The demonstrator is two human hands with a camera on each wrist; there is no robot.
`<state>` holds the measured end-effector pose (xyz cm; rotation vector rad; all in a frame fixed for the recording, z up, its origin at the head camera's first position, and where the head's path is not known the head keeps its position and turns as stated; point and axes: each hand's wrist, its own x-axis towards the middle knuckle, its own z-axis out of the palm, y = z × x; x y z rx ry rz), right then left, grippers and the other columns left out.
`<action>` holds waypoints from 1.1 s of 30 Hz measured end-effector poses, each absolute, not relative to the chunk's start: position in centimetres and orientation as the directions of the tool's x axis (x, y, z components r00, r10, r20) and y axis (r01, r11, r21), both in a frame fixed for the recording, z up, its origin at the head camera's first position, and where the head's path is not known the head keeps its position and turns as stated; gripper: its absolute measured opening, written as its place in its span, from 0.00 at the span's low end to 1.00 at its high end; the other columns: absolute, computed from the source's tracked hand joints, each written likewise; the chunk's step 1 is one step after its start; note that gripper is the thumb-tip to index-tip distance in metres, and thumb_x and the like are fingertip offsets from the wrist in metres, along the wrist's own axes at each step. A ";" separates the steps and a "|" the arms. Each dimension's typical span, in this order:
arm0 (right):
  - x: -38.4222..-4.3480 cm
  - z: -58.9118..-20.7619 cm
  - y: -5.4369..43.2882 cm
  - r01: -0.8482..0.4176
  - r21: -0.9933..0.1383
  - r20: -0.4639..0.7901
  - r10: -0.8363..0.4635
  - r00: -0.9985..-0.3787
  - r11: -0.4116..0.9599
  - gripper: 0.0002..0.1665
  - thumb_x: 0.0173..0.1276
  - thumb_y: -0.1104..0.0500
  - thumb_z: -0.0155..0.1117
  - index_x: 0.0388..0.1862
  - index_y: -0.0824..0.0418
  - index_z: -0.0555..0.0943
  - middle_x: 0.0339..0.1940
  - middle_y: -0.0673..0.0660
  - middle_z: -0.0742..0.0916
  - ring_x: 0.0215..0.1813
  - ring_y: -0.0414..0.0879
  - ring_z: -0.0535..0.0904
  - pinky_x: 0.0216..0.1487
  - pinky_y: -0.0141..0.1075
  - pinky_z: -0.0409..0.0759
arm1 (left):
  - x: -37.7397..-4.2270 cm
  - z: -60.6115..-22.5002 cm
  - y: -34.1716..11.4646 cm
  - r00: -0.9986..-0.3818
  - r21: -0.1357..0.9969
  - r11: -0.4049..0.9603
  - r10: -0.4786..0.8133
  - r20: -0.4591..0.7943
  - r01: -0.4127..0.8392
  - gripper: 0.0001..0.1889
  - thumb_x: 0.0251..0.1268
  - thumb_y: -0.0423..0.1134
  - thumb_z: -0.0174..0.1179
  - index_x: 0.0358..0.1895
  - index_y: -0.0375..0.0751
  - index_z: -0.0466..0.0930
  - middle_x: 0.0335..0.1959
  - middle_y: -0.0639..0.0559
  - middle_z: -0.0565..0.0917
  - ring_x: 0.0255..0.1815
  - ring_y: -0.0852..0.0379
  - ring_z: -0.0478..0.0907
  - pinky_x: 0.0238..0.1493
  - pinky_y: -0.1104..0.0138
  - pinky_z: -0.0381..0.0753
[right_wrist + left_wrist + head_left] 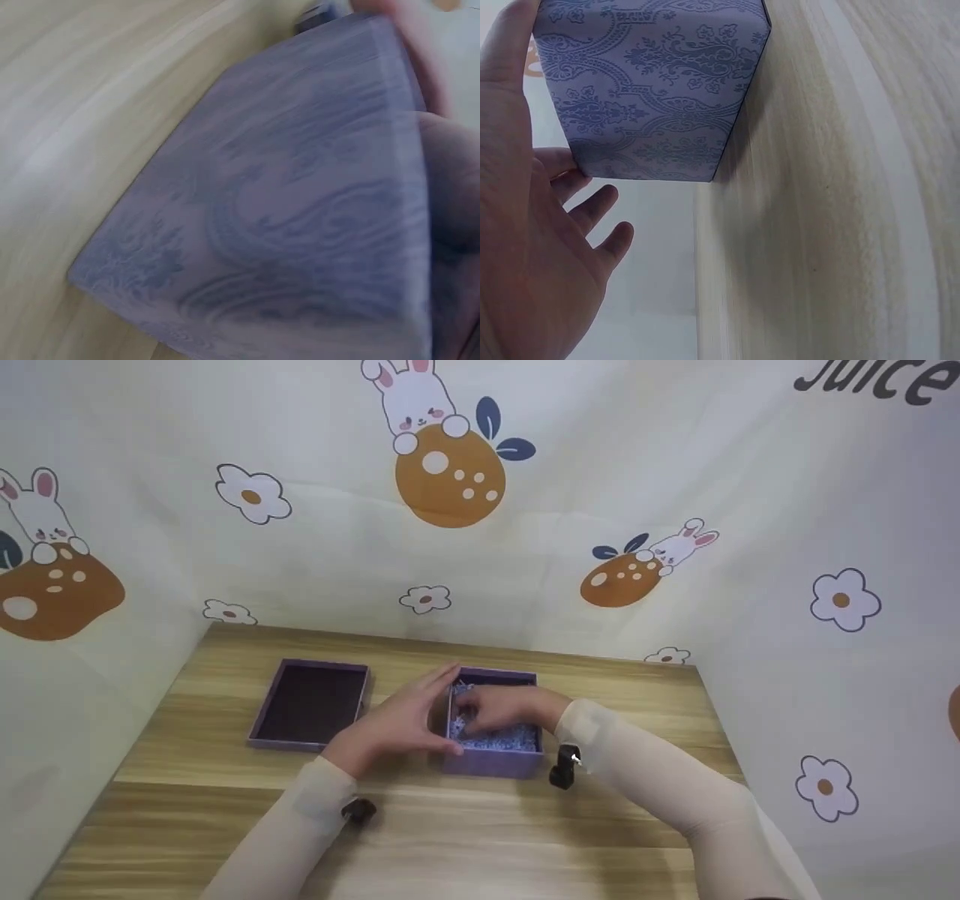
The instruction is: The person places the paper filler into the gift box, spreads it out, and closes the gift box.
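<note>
A purple patterned box (491, 763) stands open on the table, filled with pale blue shredded paper (514, 737). My left hand (401, 718) spans its left side, gripping it with the thumb at the front corner and fingers at the back corner. The left wrist view shows the box's floral wall (656, 90) beside that hand, with the lower fingers loosely bent. My right hand (499, 709) reaches into the box from the right, fingers bent down into the shreds. Its fingertips are hidden, and I cannot tell whether they hold anything. In the right wrist view, the box wall (270, 195) covers much of that hand.
Left of the box lies a shallow purple lid (311, 705), its dark inside facing up. The wooden table (225, 825) meets a white cloth backdrop (322, 562) printed with rabbits, oranges and flowers at the back and sides. Small black cameras hang at both wrists.
</note>
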<state>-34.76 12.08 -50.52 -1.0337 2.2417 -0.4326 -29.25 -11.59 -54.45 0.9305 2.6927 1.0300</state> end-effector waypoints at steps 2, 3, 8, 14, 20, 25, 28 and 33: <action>-34.6 -50.6 12.4 -0.569 -0.510 -0.410 -0.764 -0.498 0.645 0.16 0.72 0.55 0.71 0.56 0.56 0.82 0.48 0.51 0.84 0.49 0.45 0.80 0.54 0.40 0.83 | -29.3 -54.5 -11.4 -0.802 0.644 0.572 0.586 0.115 0.509 0.75 0.48 0.78 0.78 0.93 0.44 0.47 0.94 0.51 0.45 0.92 0.41 0.47 0.89 0.44 0.52; -34.5 -50.5 12.6 -0.576 -0.501 -0.415 -0.764 -0.494 0.645 0.18 0.72 0.54 0.70 0.58 0.56 0.82 0.50 0.51 0.85 0.51 0.45 0.80 0.57 0.40 0.82 | -29.4 -54.5 -11.3 -0.801 0.645 0.569 0.588 0.114 0.509 0.75 0.48 0.78 0.78 0.93 0.44 0.47 0.94 0.51 0.45 0.92 0.41 0.47 0.89 0.44 0.52; -34.7 -49.1 12.9 -0.600 -0.501 -0.422 -0.781 -0.460 0.624 0.24 0.73 0.55 0.69 0.66 0.55 0.81 0.56 0.52 0.86 0.57 0.47 0.82 0.66 0.44 0.82 | -29.4 -54.4 -11.6 -0.809 0.650 0.576 0.578 0.104 0.495 0.75 0.48 0.79 0.78 0.93 0.46 0.46 0.94 0.52 0.44 0.92 0.41 0.47 0.89 0.43 0.51; -35.6 -48.7 13.0 -0.557 -0.515 -0.373 -0.756 -0.538 0.651 0.27 0.74 0.59 0.69 0.72 0.58 0.80 0.65 0.58 0.85 0.62 0.52 0.81 0.69 0.47 0.81 | -29.3 -54.3 -11.6 -0.810 0.640 0.584 0.578 0.105 0.499 0.75 0.49 0.78 0.78 0.93 0.46 0.46 0.94 0.52 0.45 0.92 0.43 0.46 0.89 0.45 0.51; -35.8 -50.1 12.8 -0.537 -0.450 -0.428 -0.700 -0.572 0.714 0.52 0.74 0.54 0.68 0.92 0.62 0.58 0.86 0.64 0.73 0.78 0.54 0.75 0.84 0.45 0.69 | -29.2 -54.4 -11.3 -0.802 0.647 0.567 0.585 0.118 0.509 0.75 0.50 0.77 0.79 0.93 0.45 0.46 0.94 0.51 0.45 0.92 0.40 0.47 0.89 0.43 0.50; -35.7 -49.3 13.2 -0.548 -0.458 -0.438 -0.714 -0.546 0.700 0.49 0.75 0.53 0.70 0.90 0.58 0.63 0.83 0.63 0.76 0.78 0.56 0.75 0.83 0.49 0.71 | -29.1 -54.3 -11.3 -0.809 0.646 0.577 0.577 0.110 0.499 0.75 0.49 0.77 0.79 0.93 0.45 0.47 0.94 0.52 0.45 0.92 0.40 0.48 0.89 0.44 0.50; -35.7 -47.7 13.9 -0.559 -0.470 -0.449 -0.731 -0.514 0.683 0.42 0.76 0.53 0.72 0.85 0.55 0.69 0.80 0.61 0.78 0.76 0.56 0.76 0.80 0.52 0.74 | -29.1 -54.3 -11.2 -0.811 0.645 0.584 0.578 0.095 0.492 0.74 0.50 0.78 0.78 0.93 0.46 0.46 0.94 0.52 0.44 0.92 0.41 0.47 0.89 0.45 0.50; -35.9 -45.6 14.4 -0.603 -0.393 -0.536 -0.706 -0.463 0.694 0.31 0.76 0.61 0.73 0.75 0.55 0.76 0.71 0.60 0.81 0.70 0.55 0.77 0.75 0.52 0.79 | -29.0 -54.3 -11.3 -0.820 0.644 0.597 0.566 0.086 0.479 0.74 0.49 0.78 0.78 0.93 0.48 0.46 0.94 0.53 0.45 0.91 0.41 0.49 0.88 0.43 0.52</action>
